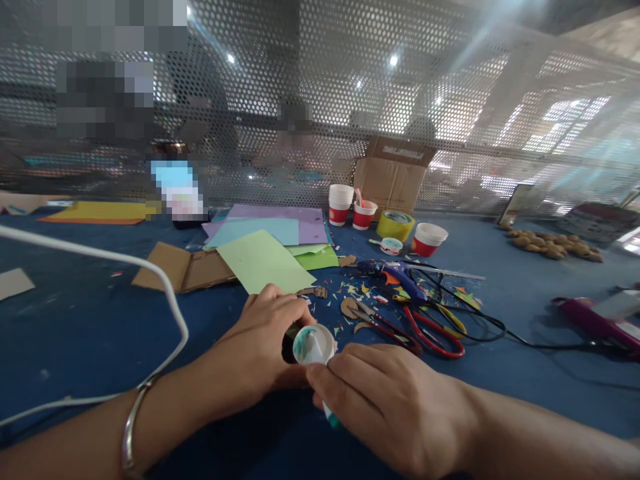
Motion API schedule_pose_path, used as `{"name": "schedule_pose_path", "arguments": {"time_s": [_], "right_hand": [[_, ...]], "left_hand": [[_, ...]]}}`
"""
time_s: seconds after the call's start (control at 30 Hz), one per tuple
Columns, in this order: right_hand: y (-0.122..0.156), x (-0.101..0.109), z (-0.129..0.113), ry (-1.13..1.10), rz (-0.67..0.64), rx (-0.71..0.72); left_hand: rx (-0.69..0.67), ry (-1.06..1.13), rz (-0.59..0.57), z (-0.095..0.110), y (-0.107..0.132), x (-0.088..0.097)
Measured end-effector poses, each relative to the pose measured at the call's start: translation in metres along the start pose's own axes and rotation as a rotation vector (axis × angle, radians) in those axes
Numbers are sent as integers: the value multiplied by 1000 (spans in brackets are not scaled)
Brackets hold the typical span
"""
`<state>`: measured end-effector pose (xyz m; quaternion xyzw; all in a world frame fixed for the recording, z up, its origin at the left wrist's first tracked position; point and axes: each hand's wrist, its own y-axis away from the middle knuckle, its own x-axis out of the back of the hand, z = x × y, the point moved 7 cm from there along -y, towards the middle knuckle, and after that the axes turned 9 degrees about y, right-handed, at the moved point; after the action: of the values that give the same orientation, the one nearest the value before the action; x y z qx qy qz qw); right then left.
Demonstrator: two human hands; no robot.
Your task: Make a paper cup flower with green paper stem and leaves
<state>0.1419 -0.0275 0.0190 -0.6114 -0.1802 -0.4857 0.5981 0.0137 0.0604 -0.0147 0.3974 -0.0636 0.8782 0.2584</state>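
Observation:
A small white cup (326,340) with green smears inside is tilted toward me between my hands. My left hand (270,333) curls around a dark object (289,343) just left of the cup; its kind is hidden by the fingers. In my closed right hand (390,400) is a slim white tube with a green end (332,419). A white pointed tip (313,339) shows inside the cup mouth. My right fingers hide how tube, tip and cup join. Beyond the hands lie pliers with dark red handles (390,330) and red-handled scissors (440,343).
Colored paper sheets (265,257) overlap flattened cardboard (170,267). Behind are paper cups (341,203), yellow tape (395,227) and a carton (393,177). A blue glue gun (400,275) trails black cable amid scraps; a purple one (595,323) lies right. A white cable (170,300) crosses left.

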Motion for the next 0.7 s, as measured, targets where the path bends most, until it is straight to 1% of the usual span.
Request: {"name": "schedule_pose_path", "arguments": {"time_s": [0.17,0.37,0.53,0.7], "right_hand": [[-2,-1,2,-112,2,-13],[1,0,8,10,26,-42],[0,-3,5,-77,9,-36],[1,-2,8,0,6,-35]], "left_hand": [[-23,-8,-10,0,-3,0],[-15,-15,2,-3,-3,-2],[-41,9,9,2,0,-1],[-11,-17,2,-2,-2,-2]]}}
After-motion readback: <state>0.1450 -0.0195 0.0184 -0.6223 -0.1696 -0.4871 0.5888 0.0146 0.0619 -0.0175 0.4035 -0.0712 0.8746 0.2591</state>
